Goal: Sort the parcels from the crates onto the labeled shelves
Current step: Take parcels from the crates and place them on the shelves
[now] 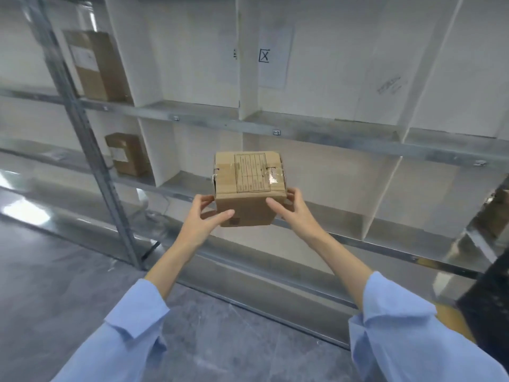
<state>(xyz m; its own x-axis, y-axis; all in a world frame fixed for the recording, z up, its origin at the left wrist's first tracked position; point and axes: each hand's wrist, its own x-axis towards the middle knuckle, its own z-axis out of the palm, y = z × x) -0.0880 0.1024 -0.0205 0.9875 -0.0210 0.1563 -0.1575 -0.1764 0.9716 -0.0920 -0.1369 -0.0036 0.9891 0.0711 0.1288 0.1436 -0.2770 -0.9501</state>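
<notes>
I have a small cardboard parcel (249,188) held up in the air between both hands, in front of the metal shelving (303,133). It is level with the lower middle shelf, before the bay between two white dividers (159,153). It looks clear of that shelf's front rail (385,244), though I cannot rule out a touch at its far lower edge.

The left hand (205,216) grips the parcel's left lower corner, thumb laid across the near face and fingers curled round the side. The right hand (292,208) mirrors it on the right, thumb on the near face and fingers wrapped behind the right side. Both have a hold and neither is spread wide.

I judge the parcel to be light, since fingertips alone carry it, and stiff enough to take a squeeze on its side faces. The top carries a printed form (252,175) under glossy tape (272,176), which I would expect to be slippery. A flap on the left side seems to gape a little. I would keep my hold low on the bare card, opposite sides, away from tape and flap.

A label sheet (271,57) with a boxed mark hangs in the bay above. Two other parcels (93,64) sit in the far-left bays.
</notes>
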